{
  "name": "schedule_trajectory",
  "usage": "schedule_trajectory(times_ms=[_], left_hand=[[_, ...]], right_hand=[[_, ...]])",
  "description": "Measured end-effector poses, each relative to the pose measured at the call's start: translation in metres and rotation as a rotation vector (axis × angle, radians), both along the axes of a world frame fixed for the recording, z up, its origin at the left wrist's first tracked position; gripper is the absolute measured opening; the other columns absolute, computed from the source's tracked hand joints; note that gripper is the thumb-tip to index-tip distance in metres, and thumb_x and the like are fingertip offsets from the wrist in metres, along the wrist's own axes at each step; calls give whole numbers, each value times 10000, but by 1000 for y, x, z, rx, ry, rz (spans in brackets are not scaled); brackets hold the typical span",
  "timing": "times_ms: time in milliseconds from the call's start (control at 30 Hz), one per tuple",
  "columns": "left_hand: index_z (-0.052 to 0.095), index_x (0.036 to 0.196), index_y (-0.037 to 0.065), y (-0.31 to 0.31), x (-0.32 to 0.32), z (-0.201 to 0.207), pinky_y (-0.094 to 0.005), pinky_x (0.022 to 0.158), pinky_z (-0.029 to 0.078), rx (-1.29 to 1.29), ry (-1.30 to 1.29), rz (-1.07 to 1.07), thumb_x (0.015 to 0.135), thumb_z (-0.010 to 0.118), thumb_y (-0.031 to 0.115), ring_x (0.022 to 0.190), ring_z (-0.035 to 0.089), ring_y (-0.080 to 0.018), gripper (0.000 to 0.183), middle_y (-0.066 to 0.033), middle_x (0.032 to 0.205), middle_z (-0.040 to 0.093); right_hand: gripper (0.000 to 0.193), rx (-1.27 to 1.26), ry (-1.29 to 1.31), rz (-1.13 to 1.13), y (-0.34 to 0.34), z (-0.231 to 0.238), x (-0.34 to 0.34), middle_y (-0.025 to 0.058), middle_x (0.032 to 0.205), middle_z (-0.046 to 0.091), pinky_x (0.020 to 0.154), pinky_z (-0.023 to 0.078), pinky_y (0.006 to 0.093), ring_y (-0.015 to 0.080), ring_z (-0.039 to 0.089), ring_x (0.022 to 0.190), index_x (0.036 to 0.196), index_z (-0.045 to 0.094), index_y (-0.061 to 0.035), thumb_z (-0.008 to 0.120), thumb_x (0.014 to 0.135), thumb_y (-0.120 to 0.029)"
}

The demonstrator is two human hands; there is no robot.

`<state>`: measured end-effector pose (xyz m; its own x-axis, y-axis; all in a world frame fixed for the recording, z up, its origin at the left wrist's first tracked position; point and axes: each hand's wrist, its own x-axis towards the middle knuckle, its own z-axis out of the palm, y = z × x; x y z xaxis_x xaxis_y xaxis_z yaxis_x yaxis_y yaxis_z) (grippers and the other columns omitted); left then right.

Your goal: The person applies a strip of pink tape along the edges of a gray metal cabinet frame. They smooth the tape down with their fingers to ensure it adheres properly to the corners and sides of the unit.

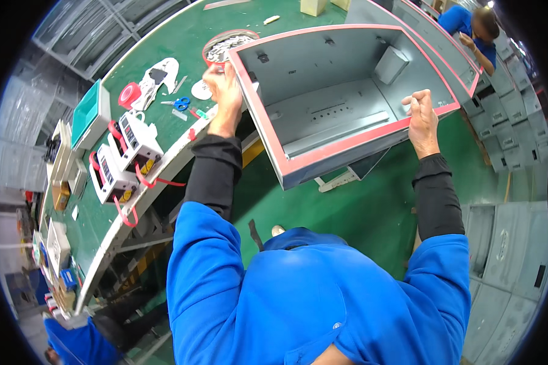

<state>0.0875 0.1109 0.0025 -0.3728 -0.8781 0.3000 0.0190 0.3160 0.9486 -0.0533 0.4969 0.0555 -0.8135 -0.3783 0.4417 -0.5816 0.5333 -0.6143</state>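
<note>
In front of me is a grey metal box [335, 100], tilted, its opening facing up and pink-red strip along its rim. My left hand [226, 100] is up against the outside of its left wall, thumb and fingers apart. Over the near rim, close to the right corner, my right hand [424, 125] has its fingers curled; whether they grip the rim or something small is hidden. Inside the box are a small pale box-shaped part [391, 65] on the right wall and a long ledge along the near side.
A green worktable [182, 137] curves along the left, bearing blue scissors [181, 104], a red tape roll [129, 95], two white devices [112, 173] with red straps, and a round tray of small parts [225, 45]. A co-worker [478, 30] sits far right. Stacked grey boxes [505, 243] stand right.
</note>
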Motion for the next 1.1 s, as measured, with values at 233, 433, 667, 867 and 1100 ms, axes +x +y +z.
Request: schedule_trajectory(times_ms=[233,433,667,867,1100], left_hand=[[426,1224,121,130,216,-165,-499,903,409,103,-856,-278,877,533,476,1052,586,-363,508,-160,1065,633],[346,1349,150,293,412,-281,-513,1067,205,705,-895,32,897,453,577,1258,434,-362,631,-167,1333,507],[429,1294,103,455,524,-264,-538,1001,224,711,-1449,95,847,556,528,1178,440,-363,630,-149,1252,549],[428,1286,106,415,517,-249,-511,1007,235,633,-1196,223,883,538,470,1166,471,-326,554,-131,1199,585],[412,1256,82,276,367,-161,-418,965,378,255,-726,124,930,530,387,1078,543,-254,461,-100,1155,572]], right_hand=[[212,-31,10,34,5,10,3,126,839,625,766,437,436,357,607,835,1020,422,-91,411,941,-287],[274,31,132,129,9,-8,-9,122,931,612,801,416,450,372,594,921,1044,432,-89,370,945,-337],[286,23,144,154,19,1,-9,179,914,611,785,422,472,409,599,913,1051,422,-95,401,940,-357],[266,47,175,156,18,-1,-5,194,837,639,765,432,492,417,613,875,1051,412,-97,433,934,-336],[273,58,146,218,21,9,-15,192,854,597,786,428,474,411,592,881,1042,401,-70,449,936,-317]])
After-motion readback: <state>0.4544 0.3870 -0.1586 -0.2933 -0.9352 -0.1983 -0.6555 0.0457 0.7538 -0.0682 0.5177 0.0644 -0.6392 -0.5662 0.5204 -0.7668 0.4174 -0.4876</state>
